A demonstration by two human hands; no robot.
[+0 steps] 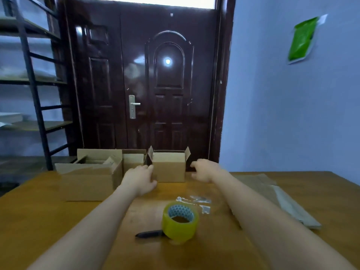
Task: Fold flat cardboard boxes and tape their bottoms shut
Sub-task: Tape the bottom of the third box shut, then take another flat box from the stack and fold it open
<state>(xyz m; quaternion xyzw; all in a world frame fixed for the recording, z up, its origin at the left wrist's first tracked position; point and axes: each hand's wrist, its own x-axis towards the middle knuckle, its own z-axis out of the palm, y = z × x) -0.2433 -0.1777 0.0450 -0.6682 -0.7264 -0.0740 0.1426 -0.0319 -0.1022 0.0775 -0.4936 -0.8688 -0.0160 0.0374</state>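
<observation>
A small folded cardboard box (169,169) stands upright at the table's far edge, its top flaps up. My left hand (140,178) rests against the box's left side with fingers relaxed. My right hand (203,170) hovers just right of the box, fingers loosely curled, a small gap between them and the cardboard. A roll of yellowish clear tape (180,221) stands near me in the middle of the table. A stack of flat cardboard sheets (276,197) lies at the right.
A bigger open box (89,182) holding smaller boxes sits at the left, another small box (133,162) behind it. A black pen-like tool (149,233) lies beside the tape. Scraps of clear tape (196,201) lie on the wooden table (39,221). Door and shelf behind.
</observation>
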